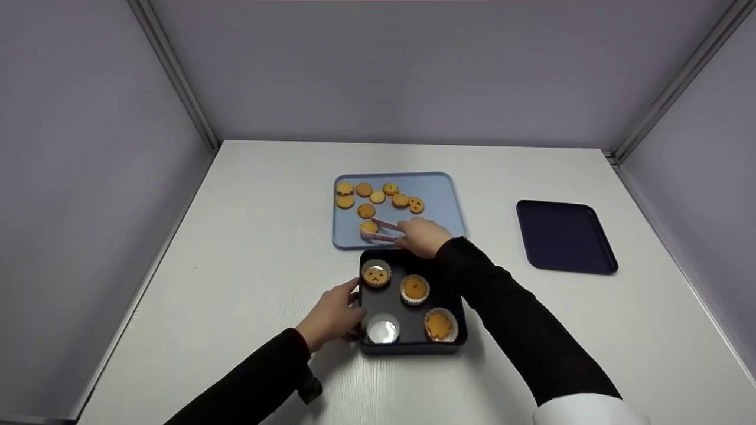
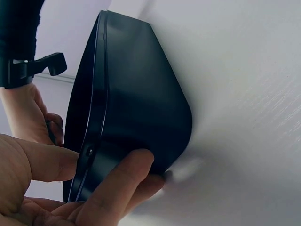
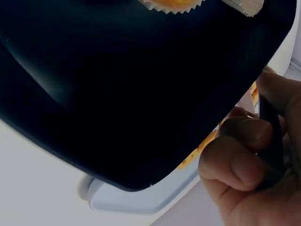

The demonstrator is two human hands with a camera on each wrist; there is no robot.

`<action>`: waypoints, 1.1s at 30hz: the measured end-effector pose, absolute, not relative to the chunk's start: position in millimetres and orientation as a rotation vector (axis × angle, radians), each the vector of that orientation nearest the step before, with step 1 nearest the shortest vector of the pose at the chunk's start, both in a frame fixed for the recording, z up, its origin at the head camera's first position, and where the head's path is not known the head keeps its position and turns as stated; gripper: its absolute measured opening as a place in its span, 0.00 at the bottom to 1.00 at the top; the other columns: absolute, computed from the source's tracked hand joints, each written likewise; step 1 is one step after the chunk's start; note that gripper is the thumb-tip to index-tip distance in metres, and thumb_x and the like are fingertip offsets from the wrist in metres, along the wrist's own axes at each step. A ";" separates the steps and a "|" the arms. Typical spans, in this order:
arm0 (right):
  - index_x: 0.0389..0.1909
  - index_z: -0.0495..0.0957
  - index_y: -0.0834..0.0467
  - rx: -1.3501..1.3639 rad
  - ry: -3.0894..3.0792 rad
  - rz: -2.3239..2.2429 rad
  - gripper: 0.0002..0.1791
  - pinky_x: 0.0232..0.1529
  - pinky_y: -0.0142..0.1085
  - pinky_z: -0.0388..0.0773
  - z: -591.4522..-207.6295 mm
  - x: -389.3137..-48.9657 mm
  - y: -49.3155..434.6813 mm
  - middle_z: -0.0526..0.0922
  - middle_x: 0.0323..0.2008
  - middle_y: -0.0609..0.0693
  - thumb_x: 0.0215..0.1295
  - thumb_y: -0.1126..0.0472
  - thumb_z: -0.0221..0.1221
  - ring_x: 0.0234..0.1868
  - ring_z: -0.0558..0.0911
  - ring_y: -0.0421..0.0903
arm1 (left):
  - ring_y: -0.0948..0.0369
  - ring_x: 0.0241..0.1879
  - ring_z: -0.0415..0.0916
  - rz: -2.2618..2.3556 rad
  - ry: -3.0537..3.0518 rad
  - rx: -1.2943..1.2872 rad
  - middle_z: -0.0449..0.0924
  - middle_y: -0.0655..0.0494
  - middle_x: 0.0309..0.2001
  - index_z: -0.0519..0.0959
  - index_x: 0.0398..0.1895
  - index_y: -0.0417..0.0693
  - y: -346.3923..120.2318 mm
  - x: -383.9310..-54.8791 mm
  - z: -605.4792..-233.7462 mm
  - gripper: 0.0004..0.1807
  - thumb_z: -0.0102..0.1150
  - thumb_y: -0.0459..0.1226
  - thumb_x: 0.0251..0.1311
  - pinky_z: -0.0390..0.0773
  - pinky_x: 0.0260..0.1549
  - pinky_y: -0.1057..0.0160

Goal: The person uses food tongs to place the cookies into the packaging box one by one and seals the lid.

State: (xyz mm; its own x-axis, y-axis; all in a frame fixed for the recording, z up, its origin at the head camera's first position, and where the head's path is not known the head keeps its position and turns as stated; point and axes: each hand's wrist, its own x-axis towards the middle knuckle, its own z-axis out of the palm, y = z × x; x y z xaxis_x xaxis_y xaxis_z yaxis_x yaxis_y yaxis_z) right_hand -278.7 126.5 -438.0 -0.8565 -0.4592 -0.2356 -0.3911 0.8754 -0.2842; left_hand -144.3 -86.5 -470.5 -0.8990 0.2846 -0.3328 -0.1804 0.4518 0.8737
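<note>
My left hand (image 1: 333,316) grips the left wall of a deep black baking tin (image 1: 407,349). In the left wrist view its thumb lies at the rim and its fingers press the outer wall (image 2: 141,84). My right hand (image 1: 426,236) reaches over the tin's far edge and holds tongs (image 1: 384,238) with pinkish tips. Those tips stand on both sides of a round cookie (image 1: 369,226) on the light blue tray (image 1: 443,200); whether they squeeze it I cannot tell. In the right wrist view, fingers (image 3: 240,165) curl round the dark tong handle (image 3: 270,136).
More cookies (image 1: 364,189) lie across the blue tray's left and middle. Inside the tin, three paper cups hold cookies, one a face cookie (image 1: 376,275); a shiny cup (image 1: 383,329) shows no cookie. A flat dark tray (image 1: 567,236) lies at the right.
</note>
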 end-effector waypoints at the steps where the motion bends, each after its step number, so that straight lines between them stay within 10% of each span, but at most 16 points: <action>1: 0.50 0.79 0.64 -0.642 2.755 -0.319 0.15 0.54 0.56 0.80 -437.6 -278.2 126.2 0.84 0.45 0.64 0.76 0.55 0.56 0.50 0.83 0.63 | 0.47 0.49 0.83 1.443 2.272 0.088 0.66 0.30 0.70 0.56 0.79 0.34 -86.5 -144.4 -470.7 0.41 0.55 0.26 0.61 0.89 0.23 0.55; 22: 0.61 0.76 0.67 -0.757 2.827 -0.361 0.21 0.56 0.57 0.79 -442.5 -276.4 156.7 0.83 0.49 0.66 0.77 0.57 0.55 0.53 0.81 0.64 | 0.43 0.64 0.74 1.399 2.317 0.109 0.67 0.29 0.70 0.55 0.79 0.33 -85.9 -142.9 -469.3 0.41 0.54 0.25 0.59 0.90 0.33 0.57; 33: 0.71 0.69 0.65 -0.815 2.888 -0.470 0.27 0.52 0.57 0.79 -426.4 -271.5 181.6 0.82 0.49 0.67 0.77 0.56 0.55 0.50 0.82 0.63 | 0.50 0.38 0.86 1.451 2.252 0.072 0.64 0.28 0.71 0.53 0.79 0.33 -86.4 -143.0 -469.2 0.42 0.53 0.25 0.61 0.89 0.26 0.57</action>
